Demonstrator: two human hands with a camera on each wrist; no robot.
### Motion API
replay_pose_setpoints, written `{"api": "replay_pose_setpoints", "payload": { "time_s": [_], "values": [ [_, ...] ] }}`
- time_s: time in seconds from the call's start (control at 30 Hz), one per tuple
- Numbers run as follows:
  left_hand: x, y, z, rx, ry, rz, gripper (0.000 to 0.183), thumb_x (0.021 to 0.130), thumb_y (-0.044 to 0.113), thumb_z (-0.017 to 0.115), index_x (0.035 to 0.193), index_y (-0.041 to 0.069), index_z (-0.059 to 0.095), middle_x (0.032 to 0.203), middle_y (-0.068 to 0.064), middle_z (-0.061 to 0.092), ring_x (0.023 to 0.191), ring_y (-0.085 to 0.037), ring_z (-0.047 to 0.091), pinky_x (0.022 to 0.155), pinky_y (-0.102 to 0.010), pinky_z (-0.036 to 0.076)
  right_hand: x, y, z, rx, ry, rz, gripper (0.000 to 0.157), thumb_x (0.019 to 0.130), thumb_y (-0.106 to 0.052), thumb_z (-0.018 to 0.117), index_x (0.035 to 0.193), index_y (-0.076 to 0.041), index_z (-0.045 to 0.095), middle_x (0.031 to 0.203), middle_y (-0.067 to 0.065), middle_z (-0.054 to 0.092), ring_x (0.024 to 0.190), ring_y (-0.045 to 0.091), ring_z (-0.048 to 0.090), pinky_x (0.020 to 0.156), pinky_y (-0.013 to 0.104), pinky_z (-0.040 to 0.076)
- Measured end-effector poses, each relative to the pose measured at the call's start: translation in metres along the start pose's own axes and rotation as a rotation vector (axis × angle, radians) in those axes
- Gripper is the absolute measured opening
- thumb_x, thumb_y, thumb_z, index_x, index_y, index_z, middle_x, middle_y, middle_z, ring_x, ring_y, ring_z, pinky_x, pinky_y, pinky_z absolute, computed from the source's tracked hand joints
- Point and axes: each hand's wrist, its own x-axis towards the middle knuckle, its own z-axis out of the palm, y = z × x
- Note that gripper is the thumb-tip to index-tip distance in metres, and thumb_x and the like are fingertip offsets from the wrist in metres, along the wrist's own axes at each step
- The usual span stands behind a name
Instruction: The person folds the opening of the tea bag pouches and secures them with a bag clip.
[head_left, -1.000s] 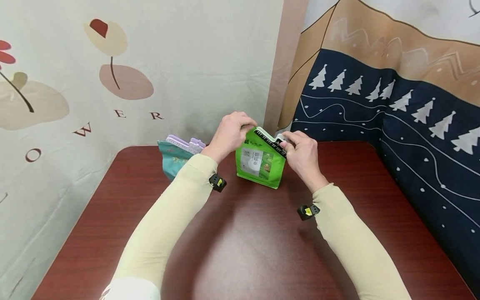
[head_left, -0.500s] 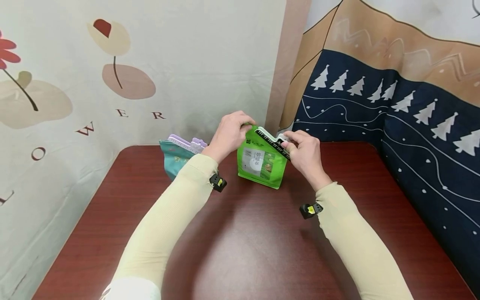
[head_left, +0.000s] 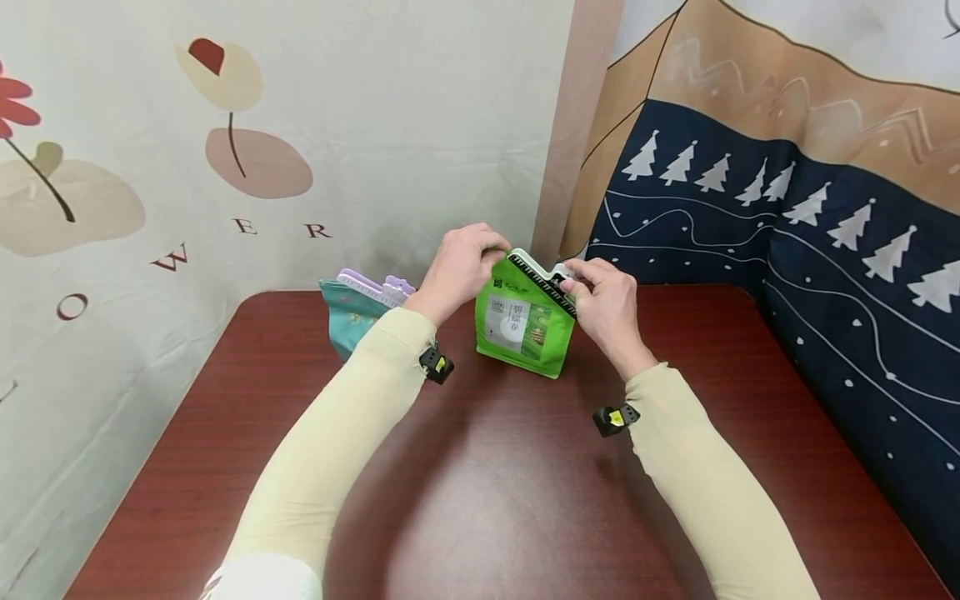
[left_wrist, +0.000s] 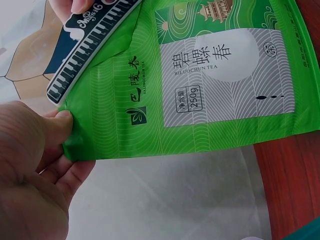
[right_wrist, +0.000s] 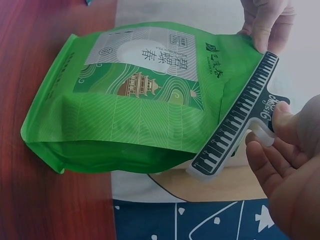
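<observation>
A green bag of Biluochun tea [head_left: 525,329] stands upright near the back of the table. My left hand [head_left: 467,262] pinches its top left corner between thumb and fingers, as the left wrist view shows at the corner of the bag [left_wrist: 80,145]. In my right hand [head_left: 606,304] is a black-and-white bag clip [right_wrist: 235,120] with a piano-key pattern, gripped by its handle between thumb and fingers. The clip lies slantwise across the top of the bag, one end right by my left fingertips and the other past the bag's right edge.
A teal pouch [head_left: 348,321] with a lilac clip [head_left: 375,287] across its top stands to the left, partly behind my left forearm. The reddish-brown table [head_left: 495,483] meets a pale printed cloth [head_left: 405,125] at the back and a dark blue tree-printed cloth [head_left: 825,275] at the right.
The clip and my right hand have shifted slightly up and left along the bag's top over the last half second. My left hand keeps its pinch on the corner.
</observation>
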Motion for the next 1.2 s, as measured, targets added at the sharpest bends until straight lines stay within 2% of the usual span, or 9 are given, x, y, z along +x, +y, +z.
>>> {"api": "replay_pose_setpoints", "payload": {
  "time_s": [0.13,0.43,0.6,0.93,1.2],
  "values": [
    [0.0001,-0.0008,0.0005,0.010,-0.005,-0.006,0.016,0.100,0.008,0.067,0.109,0.006,0.080,0.104,-0.007,0.074,0.100,-0.025,0.069,0.091,-0.037,0.054,0.0004,-0.0004,0.0016,0.009,0.008,0.011,0.019,0.090,-0.001,0.077,0.109,-0.001,0.079,0.096,0.016,0.073,0.085,0.031,0.067,0.069,0.035,0.047],
    [0.0003,0.0002,0.0000,0.016,-0.015,-0.011,0.017,0.101,0.008,0.067,0.111,0.006,0.080,0.104,-0.008,0.073,0.099,-0.026,0.068,0.090,-0.037,0.054,-0.0007,0.0000,0.0030,0.038,0.039,0.015,0.018,0.089,0.001,0.077,0.106,-0.001,0.080,0.092,0.015,0.072,0.082,0.028,0.068,0.066,0.019,0.041],
    [0.0004,0.0008,0.0000,0.015,-0.015,-0.013,0.017,0.100,0.008,0.067,0.111,0.006,0.080,0.103,-0.008,0.073,0.098,-0.025,0.068,0.090,-0.037,0.054,-0.0014,0.0008,0.0033,0.064,0.042,0.030,0.017,0.089,0.002,0.076,0.106,-0.001,0.080,0.091,0.015,0.072,0.082,0.028,0.067,0.066,0.014,0.039],
    [0.0003,0.0012,-0.0005,0.007,-0.001,0.008,0.015,0.100,0.008,0.068,0.107,0.006,0.080,0.102,-0.008,0.073,0.097,-0.025,0.069,0.089,-0.037,0.054,-0.0004,0.0019,0.0035,0.082,0.063,0.054,0.017,0.088,0.002,0.077,0.105,-0.001,0.080,0.092,0.016,0.072,0.081,0.028,0.069,0.066,0.012,0.039],
    [-0.0005,0.0008,-0.0006,0.012,-0.005,0.011,0.014,0.100,0.008,0.068,0.106,0.007,0.081,0.100,-0.007,0.073,0.094,-0.024,0.068,0.087,-0.036,0.054,-0.0002,0.0019,0.0028,0.070,0.038,0.080,0.018,0.089,0.001,0.077,0.107,-0.002,0.080,0.093,0.016,0.072,0.082,0.028,0.070,0.068,0.015,0.041]
  ]
}}
